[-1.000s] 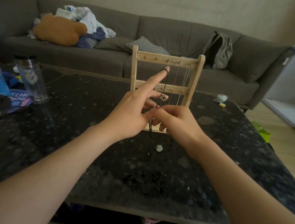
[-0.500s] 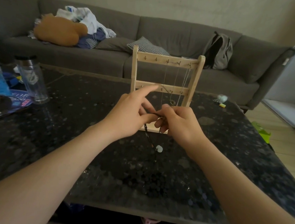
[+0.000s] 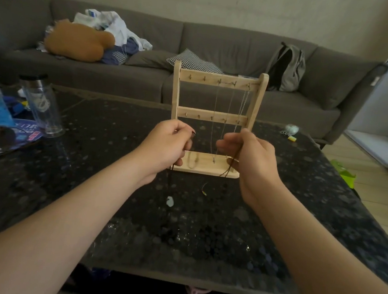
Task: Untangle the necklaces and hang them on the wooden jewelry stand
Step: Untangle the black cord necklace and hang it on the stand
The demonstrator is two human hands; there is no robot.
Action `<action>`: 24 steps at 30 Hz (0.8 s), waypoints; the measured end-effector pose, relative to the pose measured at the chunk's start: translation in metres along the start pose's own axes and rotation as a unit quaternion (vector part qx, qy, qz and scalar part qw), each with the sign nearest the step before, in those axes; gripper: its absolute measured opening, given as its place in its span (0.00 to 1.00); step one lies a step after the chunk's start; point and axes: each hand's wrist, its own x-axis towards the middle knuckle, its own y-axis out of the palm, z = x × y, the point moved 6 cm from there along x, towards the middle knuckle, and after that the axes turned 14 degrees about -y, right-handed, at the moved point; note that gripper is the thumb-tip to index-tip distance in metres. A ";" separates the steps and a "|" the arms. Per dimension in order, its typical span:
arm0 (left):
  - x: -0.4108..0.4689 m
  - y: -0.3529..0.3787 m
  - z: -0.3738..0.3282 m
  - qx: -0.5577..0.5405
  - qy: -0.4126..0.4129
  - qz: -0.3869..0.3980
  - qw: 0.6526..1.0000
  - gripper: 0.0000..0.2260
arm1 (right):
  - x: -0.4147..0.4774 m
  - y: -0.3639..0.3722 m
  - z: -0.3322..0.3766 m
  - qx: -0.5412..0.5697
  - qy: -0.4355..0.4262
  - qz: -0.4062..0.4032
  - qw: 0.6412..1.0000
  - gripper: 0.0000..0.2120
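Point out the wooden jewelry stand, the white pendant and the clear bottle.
wooden jewelry stand [image 3: 175, 91]: head view, on its left upright post.
white pendant [image 3: 170, 201]: head view, on its middle.
clear bottle [image 3: 42, 110]: head view, on its transparent body.

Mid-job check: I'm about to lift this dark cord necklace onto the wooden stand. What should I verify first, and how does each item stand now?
1. Left hand grips the dark cord: ok.
2. Right hand grips the cord's other side: ok.
3. Cord free of knots: cannot tell, since the span between the hands is too thin to see.
4. White pendant is clear of the wooden stand, below the left hand: ok.
5. Free hook on the top rail: the two left hooks look bare: ok.
6. Cord clear of the hung chains: cannot tell, because the right hand sits right in front of them.
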 end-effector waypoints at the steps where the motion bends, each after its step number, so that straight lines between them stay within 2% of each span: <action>1: 0.000 -0.001 0.000 -0.029 -0.007 0.005 1.000 0.09 | 0.000 0.000 -0.001 0.018 0.007 -0.004 1.000 0.21; 3: 0.001 -0.004 -0.001 -0.080 -0.022 0.010 0.996 0.10 | -0.001 -0.001 -0.002 0.041 0.015 -0.010 0.999 0.22; 6: 0.002 -0.009 0.001 -0.070 -0.041 -0.006 0.997 0.12 | -0.001 -0.001 -0.001 0.032 0.008 -0.002 0.999 0.21; 9: 0.001 -0.011 0.004 -0.002 -0.053 -0.031 0.998 0.14 | -0.003 0.001 0.005 0.005 -0.018 0.019 1.000 0.21; 12: 0.001 -0.008 0.006 0.091 -0.008 -0.057 0.994 0.18 | -0.004 0.005 0.011 -0.007 -0.049 0.043 0.998 0.23; 15: 0.001 -0.001 0.008 0.170 0.027 -0.048 0.984 0.14 | -0.007 0.010 0.012 -0.003 -0.058 0.067 0.996 0.22; 20: 0.000 0.016 0.013 0.287 0.055 0.022 0.956 0.02 | -0.008 0.014 0.012 0.023 -0.062 0.092 0.994 0.19; 24: 0.002 0.029 0.029 0.367 0.053 0.102 0.923 0.06 | -0.009 0.015 0.013 0.036 -0.051 0.096 0.993 0.18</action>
